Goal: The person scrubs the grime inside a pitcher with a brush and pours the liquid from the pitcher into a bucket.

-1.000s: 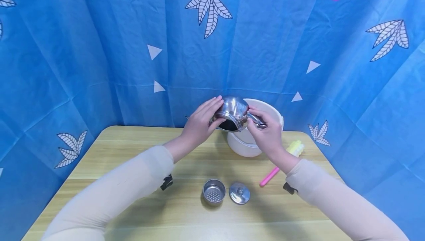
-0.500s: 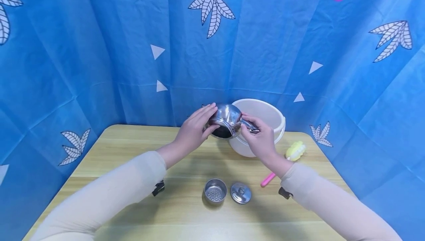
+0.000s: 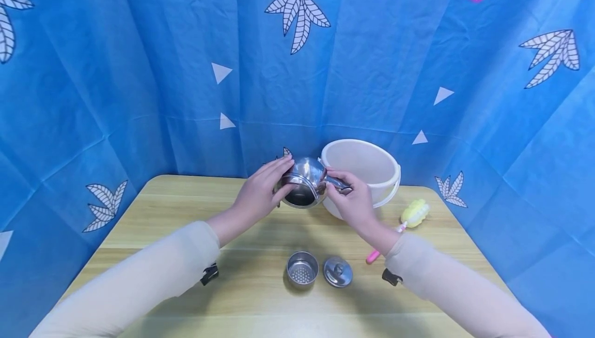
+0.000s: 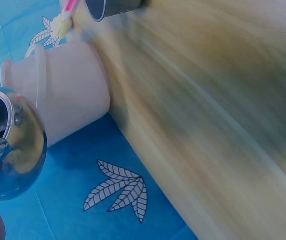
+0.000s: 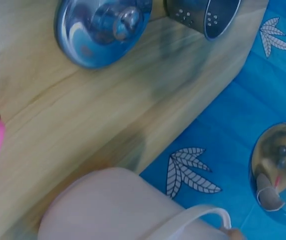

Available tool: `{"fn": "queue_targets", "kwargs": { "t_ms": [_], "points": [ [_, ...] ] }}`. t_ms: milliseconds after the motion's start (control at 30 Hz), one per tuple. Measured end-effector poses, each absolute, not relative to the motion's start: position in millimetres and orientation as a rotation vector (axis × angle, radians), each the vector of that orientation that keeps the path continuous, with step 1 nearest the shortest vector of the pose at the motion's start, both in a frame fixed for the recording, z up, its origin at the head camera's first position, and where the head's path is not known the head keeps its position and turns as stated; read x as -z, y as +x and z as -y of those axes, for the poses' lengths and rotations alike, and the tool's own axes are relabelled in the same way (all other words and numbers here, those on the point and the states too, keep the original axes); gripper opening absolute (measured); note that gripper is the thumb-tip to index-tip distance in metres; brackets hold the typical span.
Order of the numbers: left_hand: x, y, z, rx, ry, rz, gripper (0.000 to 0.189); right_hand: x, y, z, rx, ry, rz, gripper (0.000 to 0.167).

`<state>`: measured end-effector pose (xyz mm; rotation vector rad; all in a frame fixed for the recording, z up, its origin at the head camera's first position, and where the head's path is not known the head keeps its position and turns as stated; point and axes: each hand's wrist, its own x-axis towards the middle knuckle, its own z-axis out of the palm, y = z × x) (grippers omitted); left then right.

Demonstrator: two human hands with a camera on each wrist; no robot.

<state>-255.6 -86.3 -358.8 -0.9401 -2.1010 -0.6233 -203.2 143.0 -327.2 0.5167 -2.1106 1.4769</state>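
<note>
A shiny steel teapot (image 3: 309, 170) is held above the table in the head view, tipped so its dark round mouth faces the person. My left hand (image 3: 260, 188) holds its left side, fingers over the body and thumb by the rim. My right hand (image 3: 353, 201) pinches the metal part jutting from the pot's right side; the fingers partly hide that part. In the left wrist view the teapot (image 4: 30, 145) shows at the left edge. A perforated steel strainer cup (image 3: 302, 268) and a round knobbed lid (image 3: 338, 272) lie on the table nearer the person.
Behind and right of the teapot stands a white bucket (image 3: 388, 193) with a handle. A brush with a yellow-and-white head (image 3: 415, 213) and pink handle lies right of it, partly under the right forearm. Blue curtain (image 3: 297, 95) surrounds the wooden table (image 3: 195, 198).
Both hands have brought the teapot left and down toward the person, away from over the bucket. More of the bucket's mouth now shows. The strainer cup, lid and brush stay put.
</note>
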Motion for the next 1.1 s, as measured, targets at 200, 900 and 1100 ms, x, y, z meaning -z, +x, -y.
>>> {"fn": "queue_targets", "kwargs": {
  "t_ms": [200, 900, 1100],
  "points": [
    [364.7, -250.0, 95.1, 0.630, -0.915, 2.186, 0.058, 336.0, -204.4, -137.6, -1.558, 0.502, 2.170, 0.025],
    [387.7, -232.7, 124.1, 0.663, -0.789, 2.368, 0.057, 381.6, -220.4, -115.4, -1.717, 0.502, 2.230, 0.025],
    [390.2, -229.3, 128.5, 0.673, -0.779, 2.364, 0.056, 396.2, -227.8, -112.4, -1.758, 0.467, 2.238, 0.025]
  ]
}}
